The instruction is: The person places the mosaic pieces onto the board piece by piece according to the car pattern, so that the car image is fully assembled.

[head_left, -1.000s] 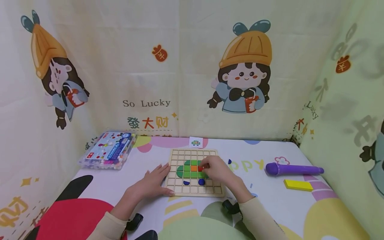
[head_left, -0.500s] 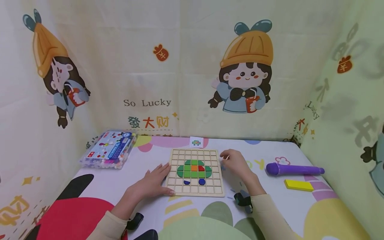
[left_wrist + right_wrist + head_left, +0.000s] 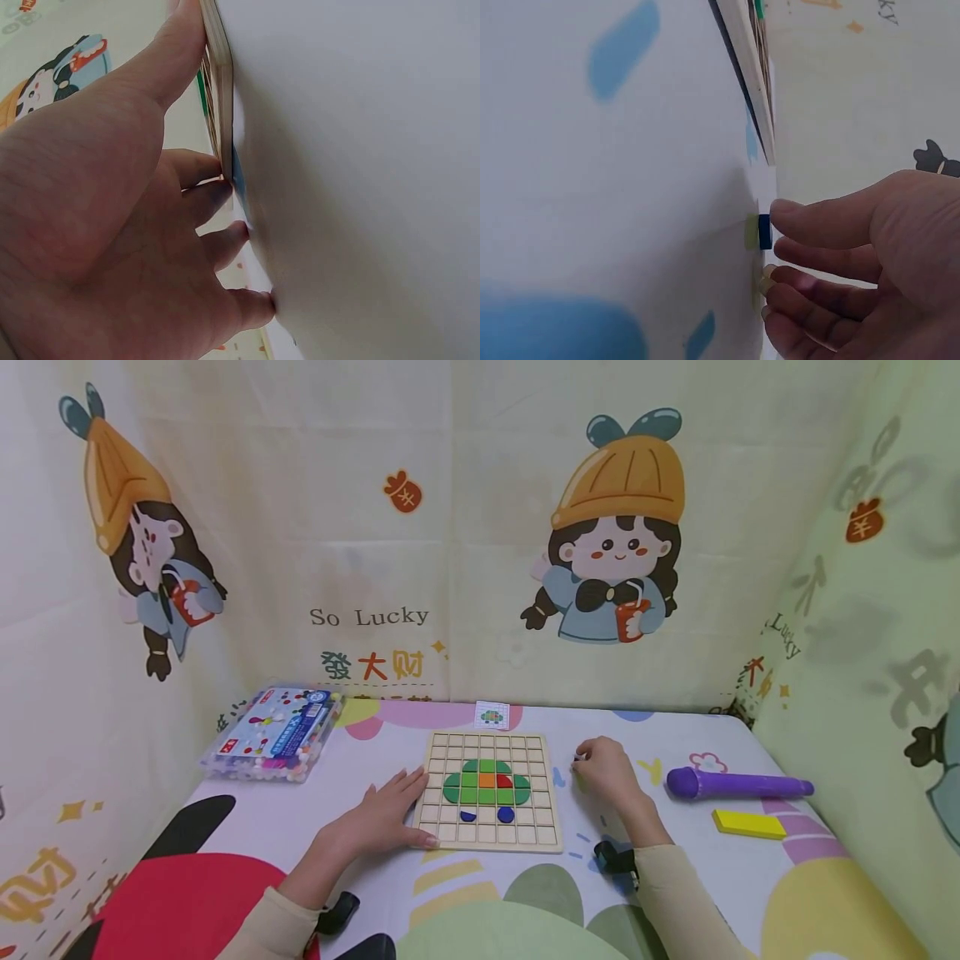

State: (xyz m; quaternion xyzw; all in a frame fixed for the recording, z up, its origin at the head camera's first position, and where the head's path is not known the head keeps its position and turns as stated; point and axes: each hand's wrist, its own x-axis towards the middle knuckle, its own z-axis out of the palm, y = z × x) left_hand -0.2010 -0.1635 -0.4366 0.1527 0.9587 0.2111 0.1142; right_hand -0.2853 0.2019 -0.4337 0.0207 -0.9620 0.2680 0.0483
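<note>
My left hand (image 3: 386, 814) lies spread at the left edge of a wooden grid board (image 3: 442, 835), its thumb on the near corner; in the left wrist view the fingers (image 3: 225, 244) touch the board's side and the table. Green pieces (image 3: 467, 795), an orange piece (image 3: 487, 780) and a red piece (image 3: 504, 782) form a patch on the board. Below them sit a blue half-circle piece (image 3: 468, 817) and a round blue shape (image 3: 506, 815). To the board's right, my right hand (image 3: 611, 777) pinches a small blue piece (image 3: 765, 232) at the tabletop, between thumb and index fingertips.
Behind the board lies a small pattern card (image 3: 492, 715). A clear box of colourful beads (image 3: 273, 735) stands back left. A purple microphone-shaped object (image 3: 738, 783) and a yellow block (image 3: 748, 824) lie to the right. Printed cloth walls (image 3: 465, 568) surround the table.
My right hand has left the red piece on the board and moved right to the small blue piece on the table. The left hand has stayed at the board's edge.
</note>
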